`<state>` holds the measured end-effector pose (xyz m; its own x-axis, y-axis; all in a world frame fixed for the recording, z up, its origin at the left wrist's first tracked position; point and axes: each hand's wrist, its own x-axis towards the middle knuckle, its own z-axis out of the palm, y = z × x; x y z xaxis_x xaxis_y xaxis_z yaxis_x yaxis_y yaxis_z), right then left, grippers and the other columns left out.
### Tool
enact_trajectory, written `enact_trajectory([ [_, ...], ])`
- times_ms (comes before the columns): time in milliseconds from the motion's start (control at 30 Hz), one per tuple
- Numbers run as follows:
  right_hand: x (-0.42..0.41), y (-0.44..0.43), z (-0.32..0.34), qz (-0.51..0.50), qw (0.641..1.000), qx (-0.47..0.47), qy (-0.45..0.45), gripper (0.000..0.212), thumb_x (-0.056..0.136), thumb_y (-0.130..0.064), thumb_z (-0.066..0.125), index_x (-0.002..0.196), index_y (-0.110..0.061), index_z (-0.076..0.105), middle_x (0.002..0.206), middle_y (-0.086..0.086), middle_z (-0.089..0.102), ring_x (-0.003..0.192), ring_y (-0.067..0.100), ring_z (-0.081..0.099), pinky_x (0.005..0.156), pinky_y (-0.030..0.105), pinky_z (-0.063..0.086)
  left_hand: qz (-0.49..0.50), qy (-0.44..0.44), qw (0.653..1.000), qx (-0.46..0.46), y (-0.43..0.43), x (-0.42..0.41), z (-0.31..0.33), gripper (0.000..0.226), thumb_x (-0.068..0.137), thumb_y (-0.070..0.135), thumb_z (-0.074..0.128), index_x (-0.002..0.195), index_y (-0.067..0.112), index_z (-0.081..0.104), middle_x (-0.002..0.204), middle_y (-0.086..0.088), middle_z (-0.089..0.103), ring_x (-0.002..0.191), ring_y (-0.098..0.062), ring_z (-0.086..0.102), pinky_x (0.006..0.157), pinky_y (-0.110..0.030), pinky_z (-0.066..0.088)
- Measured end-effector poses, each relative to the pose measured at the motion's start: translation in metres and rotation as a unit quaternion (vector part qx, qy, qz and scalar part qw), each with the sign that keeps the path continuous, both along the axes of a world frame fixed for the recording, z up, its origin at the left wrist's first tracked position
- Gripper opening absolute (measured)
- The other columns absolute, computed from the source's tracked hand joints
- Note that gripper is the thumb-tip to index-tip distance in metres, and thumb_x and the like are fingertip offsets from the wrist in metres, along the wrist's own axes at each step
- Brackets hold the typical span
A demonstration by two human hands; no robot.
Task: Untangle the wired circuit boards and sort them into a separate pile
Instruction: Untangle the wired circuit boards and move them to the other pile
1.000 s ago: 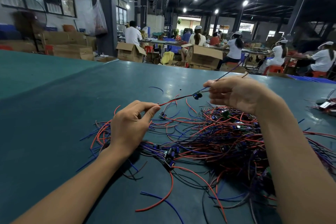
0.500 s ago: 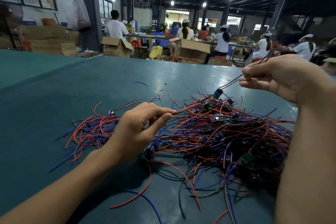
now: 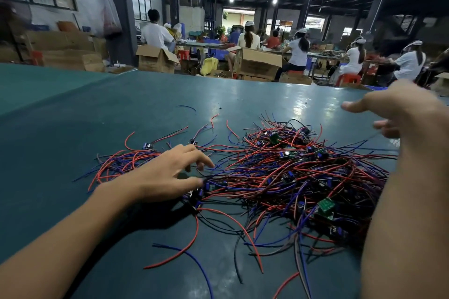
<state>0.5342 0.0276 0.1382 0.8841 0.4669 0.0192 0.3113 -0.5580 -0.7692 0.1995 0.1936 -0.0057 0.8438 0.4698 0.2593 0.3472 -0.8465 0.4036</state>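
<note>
The left hand (image 3: 165, 175) spreads loose over the wire pile (image 3: 291, 172) on the green table (image 3: 73, 128). The right hand (image 3: 398, 109) is too blurred to tell. Workers (image 3: 298, 51) sit behind the pile.

Left hand (image 3: 167, 175) lies palm down at 8 o'clock, fingers spread and loose. Right hand (image 3: 398, 109), blurred, is raised at 2 o'clock with its thumb pointing toward 9; its grip is unclear.
</note>
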Motion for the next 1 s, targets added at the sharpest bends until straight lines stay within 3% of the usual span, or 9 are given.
enact_trajectory([
  [67, -0.012, 0.008, 0.012, 0.011, 0.997, -0.006, -0.074, 0.099, 0.074, -0.037, 0.087, 0.150, -0.011, 0.030, 0.144, 0.025, 0.042, 0.107, 0.040, 0.060, 0.083, 0.053, 0.057, 0.019, 0.081, 0.995, -0.048, 0.004, -0.009, 0.004, 0.050, 0.074, 0.042, 0.058, 0.123, 0.042, 0.053, 0.112, 0.021, 0.052, 0.111, 0.002, 0.043, 0.097, -0.030, 0.035],
  [167, -0.045, 0.020, 0.024, 0.153, 0.977, 0.013, -0.147, 0.079, 0.078, -0.037, 0.084, 0.143, -0.012, 0.045, 0.114, 0.016, 0.062, 0.090, 0.030, 0.067, 0.065, 0.042, 0.059, 0.032, 0.103, 0.992, -0.062, 0.007, -0.015, 0.006, 0.049, 0.068, 0.041, 0.058, 0.117, 0.042, 0.056, 0.106, 0.019, 0.056, 0.102, 0.004, 0.049, 0.091, -0.028, 0.039],
  [233, -0.075, 0.029, 0.025, 0.301, 0.944, 0.029, -0.130, 0.078, 0.079, -0.033, 0.083, 0.146, -0.016, 0.047, 0.101, 0.008, 0.068, 0.076, 0.022, 0.071, 0.052, 0.032, 0.056, 0.026, 0.090, 0.994, -0.055, 0.008, -0.015, 0.005, 0.037, 0.076, 0.035, 0.065, 0.112, 0.040, 0.062, 0.099, 0.017, 0.060, 0.092, -0.002, 0.056, 0.083, -0.025, 0.046],
  [300, -0.104, 0.043, 0.016, 0.422, 0.902, 0.006, -0.090, 0.071, 0.080, -0.026, 0.081, 0.144, -0.016, 0.051, 0.097, 0.008, 0.073, 0.071, 0.019, 0.073, 0.055, 0.032, 0.060, 0.018, 0.072, 0.997, -0.037, 0.009, -0.014, 0.002, 0.032, 0.083, 0.026, 0.070, 0.113, 0.036, 0.067, 0.095, 0.015, 0.062, 0.088, -0.004, 0.058, 0.079, -0.019, 0.047],
  [433, -0.148, 0.078, -0.028, 0.536, 0.830, -0.098, -0.116, 0.048, 0.088, -0.022, 0.078, 0.133, -0.017, 0.061, 0.095, 0.007, 0.073, 0.079, 0.017, 0.072, 0.073, 0.035, 0.062, 0.008, 0.028, 1.000, 0.011, 0.010, -0.009, -0.006, 0.030, 0.087, 0.023, 0.071, 0.116, 0.030, 0.072, 0.097, 0.011, 0.060, 0.087, -0.004, 0.059, 0.079, -0.016, 0.044],
  [567, -0.157, 0.088, -0.089, 0.548, 0.800, -0.161, -0.184, 0.029, 0.083, -0.020, 0.079, 0.112, -0.020, 0.074, 0.094, 0.000, 0.073, 0.084, 0.015, 0.066, 0.079, 0.030, 0.055, -0.006, -0.028, 0.999, 0.044, 0.010, -0.006, -0.010, 0.020, 0.089, 0.020, 0.076, 0.108, 0.015, 0.073, 0.097, 0.000, 0.065, 0.087, -0.013, 0.063, 0.080, -0.027, 0.049],
  [700, -0.148, 0.075, -0.126, 0.517, 0.818, -0.059, -0.247, 0.015, 0.082, -0.024, 0.081, 0.094, -0.017, 0.076, 0.095, 0.001, 0.067, 0.089, 0.015, 0.061, 0.083, 0.028, 0.048, 0.001, -0.079, 0.997, 0.007, 0.010, -0.006, -0.013, 0.021, 0.088, 0.022, 0.078, 0.104, 0.014, 0.067, 0.093, 0.008, 0.070, 0.086, -0.006, 0.067, 0.078, -0.022, 0.051],
  [867, -0.154, 0.074, -0.142, 0.499, 0.819, -0.049, -0.279, 0.020, 0.088, -0.029, 0.074, 0.100, -0.015, 0.069, 0.108, 0.001, 0.049, 0.100, 0.018, 0.051, 0.087, 0.024, 0.039, 0.014, -0.075, 0.996, 0.036, 0.011, -0.005, -0.017, 0.011, 0.088, 0.021, 0.076, 0.096, 0.018, 0.069, 0.090, 0.011, 0.067, 0.087, -0.005, 0.061, 0.080, -0.025, 0.049],
  [1000, -0.156, 0.076, -0.144, 0.495, 0.813, -0.032, -0.304, 0.018, 0.093, -0.028, 0.067, 0.102, -0.012, 0.065, 0.111, 0.001, 0.045, 0.096, 0.014, 0.044, 0.080, 0.023, 0.033, 0.045, -0.062, 0.996, 0.054, 0.011, -0.004, -0.019, 0.012, 0.088, 0.027, 0.068, 0.099, 0.022, 0.067, 0.095, 0.013, 0.063, 0.095, -0.010, 0.055, 0.088, -0.035, 0.046],
])
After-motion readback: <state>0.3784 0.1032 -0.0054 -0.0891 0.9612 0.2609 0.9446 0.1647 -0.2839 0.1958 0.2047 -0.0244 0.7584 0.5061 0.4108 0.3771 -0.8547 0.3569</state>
